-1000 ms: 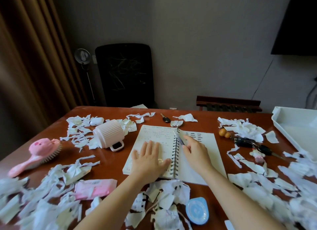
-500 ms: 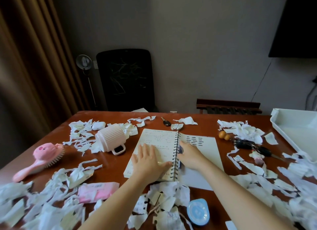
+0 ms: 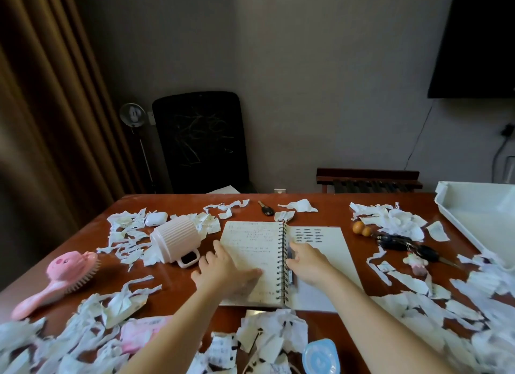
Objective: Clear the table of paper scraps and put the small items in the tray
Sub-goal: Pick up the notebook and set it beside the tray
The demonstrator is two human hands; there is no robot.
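A pink hairbrush (image 3: 55,279) lay at the left edge of the table (image 3: 172,284), with torn paper scraps (image 3: 122,304) strewn around and in front of it. Further in, a pink ribbed cup (image 3: 175,238) lay on its side among more scraps, just beside a white earbud case (image 3: 156,219). The left hand (image 3: 225,270) rested flat on the left page of an open spiral notebook (image 3: 256,256), its fingers spread and straight. The right hand (image 3: 309,265) sat on the right page, fingers reaching to a pen (image 3: 290,265) along the binding; whether they pinched it could not be told. Right of the notebook were a wooden bead (image 3: 361,228) and black keys (image 3: 404,244) amid scraps. The white tray (image 3: 473,234) stood at the far right edge.
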